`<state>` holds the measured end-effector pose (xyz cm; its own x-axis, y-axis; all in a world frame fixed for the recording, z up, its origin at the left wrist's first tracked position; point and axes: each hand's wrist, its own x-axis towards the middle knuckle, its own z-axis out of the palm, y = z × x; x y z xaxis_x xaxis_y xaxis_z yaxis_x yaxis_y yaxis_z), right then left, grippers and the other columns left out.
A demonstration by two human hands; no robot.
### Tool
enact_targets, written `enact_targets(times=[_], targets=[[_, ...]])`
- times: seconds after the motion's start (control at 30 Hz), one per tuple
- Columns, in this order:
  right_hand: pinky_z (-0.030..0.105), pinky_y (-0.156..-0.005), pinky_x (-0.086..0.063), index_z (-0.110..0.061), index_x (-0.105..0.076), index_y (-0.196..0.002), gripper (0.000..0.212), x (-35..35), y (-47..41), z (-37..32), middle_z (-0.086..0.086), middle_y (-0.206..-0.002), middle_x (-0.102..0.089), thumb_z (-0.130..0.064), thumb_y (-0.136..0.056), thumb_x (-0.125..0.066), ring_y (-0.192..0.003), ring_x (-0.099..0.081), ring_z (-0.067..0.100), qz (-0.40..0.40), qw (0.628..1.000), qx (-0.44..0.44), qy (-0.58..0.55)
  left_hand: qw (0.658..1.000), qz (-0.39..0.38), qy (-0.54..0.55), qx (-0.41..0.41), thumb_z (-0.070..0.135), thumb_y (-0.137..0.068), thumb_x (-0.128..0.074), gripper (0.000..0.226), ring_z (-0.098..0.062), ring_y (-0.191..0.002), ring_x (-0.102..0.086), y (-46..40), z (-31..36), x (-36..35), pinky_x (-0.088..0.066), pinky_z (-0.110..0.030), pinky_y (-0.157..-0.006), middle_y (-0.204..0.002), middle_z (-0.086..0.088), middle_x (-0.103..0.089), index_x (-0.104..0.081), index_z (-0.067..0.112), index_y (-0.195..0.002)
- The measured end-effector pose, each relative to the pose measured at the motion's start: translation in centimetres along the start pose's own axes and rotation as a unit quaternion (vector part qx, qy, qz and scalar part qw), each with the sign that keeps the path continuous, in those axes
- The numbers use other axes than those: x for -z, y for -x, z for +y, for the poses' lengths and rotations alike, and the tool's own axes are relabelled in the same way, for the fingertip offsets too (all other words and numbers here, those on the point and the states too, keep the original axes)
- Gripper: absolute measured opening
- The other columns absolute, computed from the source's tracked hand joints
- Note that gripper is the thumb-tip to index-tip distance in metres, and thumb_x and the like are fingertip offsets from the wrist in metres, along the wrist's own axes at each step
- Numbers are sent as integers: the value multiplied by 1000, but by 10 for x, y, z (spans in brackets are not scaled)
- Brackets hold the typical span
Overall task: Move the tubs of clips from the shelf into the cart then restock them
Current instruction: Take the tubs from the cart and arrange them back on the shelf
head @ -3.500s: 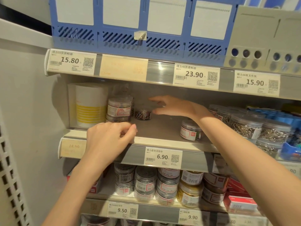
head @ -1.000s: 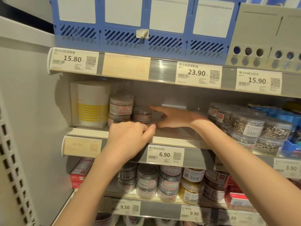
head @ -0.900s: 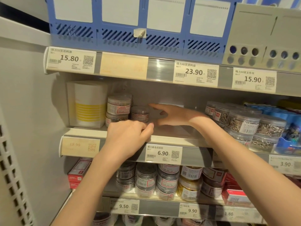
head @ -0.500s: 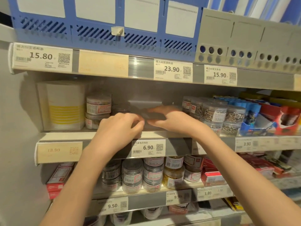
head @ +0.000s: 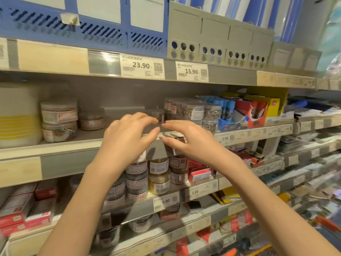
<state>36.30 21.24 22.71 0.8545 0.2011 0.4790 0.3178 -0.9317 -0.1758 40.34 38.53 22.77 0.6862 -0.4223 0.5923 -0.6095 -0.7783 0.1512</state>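
Note:
Clear round tubs of clips stand on the middle shelf [head: 73,143]: a stack of two tubs [head: 59,121] at the left, a single tub [head: 91,120] beside it, a small tub [head: 156,114] behind my fingertips, and a cluster of tubs [head: 193,111] to the right. My left hand [head: 127,139] and my right hand [head: 186,139] hover in front of the shelf's front edge. Their fingers are loosely curved, the tips almost meet, and they hold nothing. No cart is in view.
More tubs [head: 158,174] and red boxes [head: 200,174] fill the shelf below. A white and yellow box [head: 18,117] stands at the far left. Blue and grey file holders [head: 212,37] sit on the top shelf. Blue and red display boxes [head: 252,109] stand to the right. The picture is blurred.
The view has swung to the right. My right hand has drawn back from deep in the shelf to its front edge. My left hand's fingers have spread, and the hands now face each other.

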Motion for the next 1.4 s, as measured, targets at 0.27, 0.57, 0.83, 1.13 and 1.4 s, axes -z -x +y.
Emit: enact_targets(times=[0.27, 0.57, 0.83, 1.13, 1.4], targets=[[29, -107, -32, -28, -43, -139, 51, 26, 65, 56, -11, -144, -42, -49, -92, -48, -132, -36, 5, -13, 998, -56, 23, 997, 16, 36, -66, 48, -92, -39, 41, -16, -127, -43, 2, 68, -43, -29, -39, -104, -131, 8, -55, -59, 29, -122], [26, -107, -28, -27, -40, -141, 54, 20, 173, 144, -8, -146, -40, -47, -92, -49, -133, -34, 8, -63, 987, -145, 37, 989, -65, 79, -107, 54, -82, -29, 60, -21, -121, -51, 25, 163, -144, -35, -40, -100, -125, 2, -60, -60, 24, -123], [25, -107, -25, -27, -34, -144, 56, -16, 289, 205, -8, -150, -34, -47, -93, -48, -136, -30, 8, -106, 961, -255, 25, 953, -224, 135, -151, 47, -86, -40, 51, -19, -124, -48, 66, 240, -255, -37, -38, -101, -132, 4, -55, -53, 25, -130], [26, -107, -28, -30, -28, -146, 58, -60, 386, 268, -9, -152, -29, -46, -94, -46, -138, -28, 10, -131, 907, -400, 9, 899, -344, 157, -222, 40, -92, -48, 46, -21, -127, -44, 89, 305, -365, -37, -38, -101, -139, 3, -49, -44, 29, -137], [29, -104, -34, -27, -28, -147, 59, -112, 444, 314, -7, -151, -32, -43, -94, -49, -136, -34, 12, -151, 846, -509, -40, 826, -450, 183, -286, 38, -94, -50, 49, -16, -110, -57, 102, 343, -452, -45, -31, -88, -141, 3, -45, -39, 28, -140]])
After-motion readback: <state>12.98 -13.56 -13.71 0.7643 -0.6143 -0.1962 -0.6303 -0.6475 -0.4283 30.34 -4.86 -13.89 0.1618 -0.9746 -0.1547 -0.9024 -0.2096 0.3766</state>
